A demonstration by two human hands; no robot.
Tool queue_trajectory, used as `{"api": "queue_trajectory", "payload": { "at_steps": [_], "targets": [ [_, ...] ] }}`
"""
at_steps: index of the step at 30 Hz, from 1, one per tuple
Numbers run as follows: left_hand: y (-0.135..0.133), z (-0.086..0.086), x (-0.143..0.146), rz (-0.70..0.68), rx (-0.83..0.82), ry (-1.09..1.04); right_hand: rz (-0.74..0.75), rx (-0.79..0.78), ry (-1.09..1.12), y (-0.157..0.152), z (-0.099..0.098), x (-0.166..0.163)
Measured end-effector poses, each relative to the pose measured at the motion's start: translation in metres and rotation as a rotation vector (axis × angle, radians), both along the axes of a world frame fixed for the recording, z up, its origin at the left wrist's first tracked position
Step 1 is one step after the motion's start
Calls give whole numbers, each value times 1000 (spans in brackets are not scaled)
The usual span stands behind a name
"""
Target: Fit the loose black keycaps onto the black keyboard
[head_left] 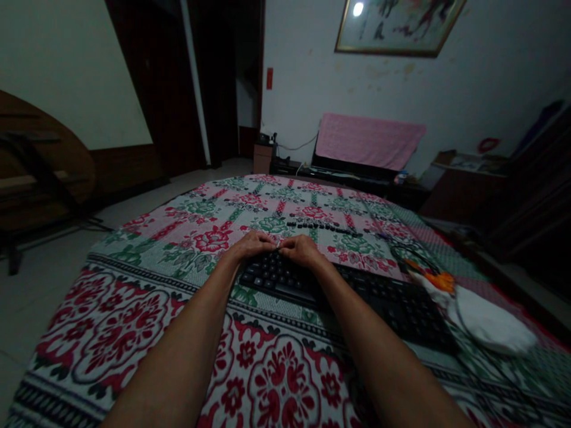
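Observation:
A black keyboard (392, 297) lies on a flowered bed cover (285, 368), its left part partly behind my right forearm. Both hands meet at its upper left edge. My left hand (255, 242) has its fingers pressed together, the tips close to those of my right hand (300, 248), which is also closed in a pinch. Something small and dark shows between the fingertips, too small and dim to name. Beyond the hands, a row of small black keycaps (325, 226) runs across the cover.
Right of the keyboard lie a white cloth bundle (493, 321), an orange item (439, 279) and dark cables (414, 255). Farther back, a pink towel (370, 139) drapes over a dark panel on a low stand. A round wooden tabletop (44, 160) leans at the left.

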State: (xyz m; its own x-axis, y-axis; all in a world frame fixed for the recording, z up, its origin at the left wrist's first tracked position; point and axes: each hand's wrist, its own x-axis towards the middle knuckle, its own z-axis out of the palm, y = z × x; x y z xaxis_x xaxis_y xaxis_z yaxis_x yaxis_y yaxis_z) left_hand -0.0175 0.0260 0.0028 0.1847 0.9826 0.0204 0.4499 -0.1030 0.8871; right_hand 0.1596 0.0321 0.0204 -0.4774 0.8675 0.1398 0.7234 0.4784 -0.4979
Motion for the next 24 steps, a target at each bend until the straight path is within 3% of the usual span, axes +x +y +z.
{"api": "queue_trajectory", "payload": {
  "at_steps": [5, 12, 17, 24],
  "targets": [
    [8, -3, 11, 117, -43, 45, -42, -55, -7, 2, 0, -2],
    [0, 3, 4, 63, -90, -114, -5, -31, -49, 1, 2, -2],
    [0, 2, 3, 111, -109, -145, 24, 34, -87, -1, 2, -3],
    [-4, 5, 4, 130, -154, -153, 3, -73, 39, 2, 1, 1]
  ]
}}
